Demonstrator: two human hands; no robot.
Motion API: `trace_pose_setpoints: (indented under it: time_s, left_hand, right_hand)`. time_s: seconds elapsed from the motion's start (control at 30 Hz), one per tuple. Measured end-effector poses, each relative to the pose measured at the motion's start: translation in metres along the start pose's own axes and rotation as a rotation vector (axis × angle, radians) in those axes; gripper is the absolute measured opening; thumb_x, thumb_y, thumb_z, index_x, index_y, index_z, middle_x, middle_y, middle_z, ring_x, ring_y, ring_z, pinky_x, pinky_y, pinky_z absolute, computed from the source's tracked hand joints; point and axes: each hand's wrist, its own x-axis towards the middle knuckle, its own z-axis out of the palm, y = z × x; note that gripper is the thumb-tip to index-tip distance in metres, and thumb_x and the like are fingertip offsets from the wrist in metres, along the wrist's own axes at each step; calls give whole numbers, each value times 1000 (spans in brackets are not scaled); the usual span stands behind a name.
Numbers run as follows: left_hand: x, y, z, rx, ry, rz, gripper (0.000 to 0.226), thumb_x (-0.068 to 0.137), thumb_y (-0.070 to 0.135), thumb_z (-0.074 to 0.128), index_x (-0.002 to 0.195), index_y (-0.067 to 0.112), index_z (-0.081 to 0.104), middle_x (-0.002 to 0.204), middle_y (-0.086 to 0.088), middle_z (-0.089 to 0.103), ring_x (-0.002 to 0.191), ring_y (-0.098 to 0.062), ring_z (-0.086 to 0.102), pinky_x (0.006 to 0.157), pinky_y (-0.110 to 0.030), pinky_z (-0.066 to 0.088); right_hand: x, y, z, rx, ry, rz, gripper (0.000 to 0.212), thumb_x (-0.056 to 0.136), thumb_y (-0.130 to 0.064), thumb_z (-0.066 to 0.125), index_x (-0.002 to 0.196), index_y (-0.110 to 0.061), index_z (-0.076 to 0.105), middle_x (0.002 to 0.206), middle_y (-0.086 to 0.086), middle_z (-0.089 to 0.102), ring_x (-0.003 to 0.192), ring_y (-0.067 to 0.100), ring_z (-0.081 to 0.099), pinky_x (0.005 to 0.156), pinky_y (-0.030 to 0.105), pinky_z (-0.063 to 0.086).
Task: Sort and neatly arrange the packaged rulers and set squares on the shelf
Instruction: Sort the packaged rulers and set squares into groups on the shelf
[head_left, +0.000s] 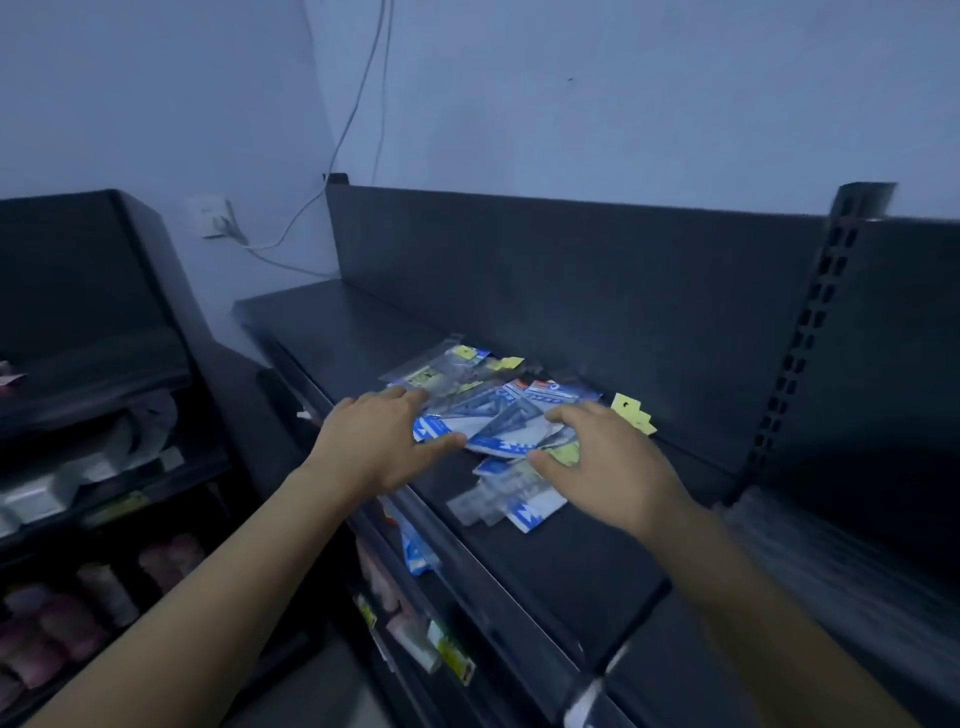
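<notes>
Dark shelf (545, 561), dim room. The left hand (382, 441) and right hand (608, 457), fingers spread wide and holding nothing, flank the pile of packaged rulers and set squares (498, 415) at 9 and 3 o'clock, fingertips touching it. The pile lies flat mid-shelf, packets jumbled, long axis 11 to 5 o'clock. Back panel (571, 270) and pale wall (571, 104) stand at 12 o'clock.

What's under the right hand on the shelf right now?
The right hand is spread over the near edge of the pile of packaged rulers and set squares. A yellow tag shows by its thumb; clear packs stick out nearer. Whatever the palm covers is hidden.
</notes>
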Motion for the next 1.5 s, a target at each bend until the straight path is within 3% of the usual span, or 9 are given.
trace_pose_setpoints:
  time_s: [0.2, 0.33, 0.5, 0.77, 1.0, 1.1, 1.3, 1.37, 1.5]
  left_hand:
    - [85, -62, 38, 8, -79, 80, 72, 87, 72, 39, 140, 24, 39, 135, 0, 52, 118, -24, 54, 94, -36, 39]
    - [147, -97, 62, 42, -79, 230, 54, 94, 41, 47, 144, 23, 34, 138, 0, 49, 122, -25, 51, 97, -36, 38]
    - [215, -123, 81, 51, -119, 452, 56, 88, 17, 51, 142, 23, 35, 133, -2, 49, 118, -26, 51, 93, -36, 38]
    - [278, -104, 107, -64, -278, 828, 65, 85, -2, 44, 145, 24, 36, 147, -3, 40, 127, -26, 46, 96, -38, 43]
    - [308, -57, 113, -2, -398, 1012, 39, 74, 11, 64, 110, 25, 56, 113, 0, 50, 96, -20, 49, 66, -29, 34]
    - [319, -44, 111, 26, -441, 1049, 27, 75, 17, 62, 101, 23, 59, 102, 4, 45, 98, -20, 48, 66, -29, 27]
    - [349, -35, 106, 197, -516, 1149, 31, 67, 33, 79, 85, 29, 54, 88, 16, 54, 90, -9, 44, 82, -32, 23]
    - [358, -36, 106, 118, -610, 1191, 27, 68, 32, 81, 77, 27, 56, 77, 16, 57, 81, -6, 51, 83, -32, 27]
    - [376, -42, 95, -219, -895, 1298, 26, 76, 13, 81, 69, 25, 58, 66, 10, 60, 68, -12, 54, 69, -29, 42]
  right_hand:
    - [71, -15, 46, -48, 20, 48, 53, 89, -50, 54, 136, -26, 46, 135, -6, 50, 123, 15, 48, 97, 31, 42]
    - [111, -33, 73, -81, 4, 181, 53, 89, -52, 53, 136, -30, 43, 142, -9, 44, 128, 14, 45, 99, 32, 40]
    - [146, -56, 101, -107, -9, 322, 53, 92, -53, 48, 139, -30, 39, 141, -8, 43, 126, 13, 44, 97, 31, 40]
    - [155, -56, 105, -173, -28, 576, 46, 91, -52, 49, 132, -31, 46, 135, -7, 50, 119, 15, 51, 93, 30, 44]
    - [140, -23, 101, -294, 1, 814, 47, 89, -59, 46, 118, -22, 55, 117, 0, 57, 106, 22, 56, 77, 30, 45]
    - [144, -19, 111, -284, 29, 890, 60, 81, -71, 46, 110, -20, 55, 116, 1, 54, 104, 22, 55, 71, 30, 41]
    - [164, -20, 119, -390, 44, 1081, 78, 66, -81, 54, 109, -16, 55, 126, 7, 55, 120, 27, 45, 98, 37, 37]
    - [170, -21, 119, -373, 62, 1147, 76, 66, -75, 62, 112, -16, 54, 126, 6, 55, 123, 26, 43, 101, 38, 34]
    - [181, -27, 118, -368, 105, 1226, 72, 67, -64, 69, 118, -17, 51, 129, 6, 51, 128, 27, 37, 104, 40, 29]
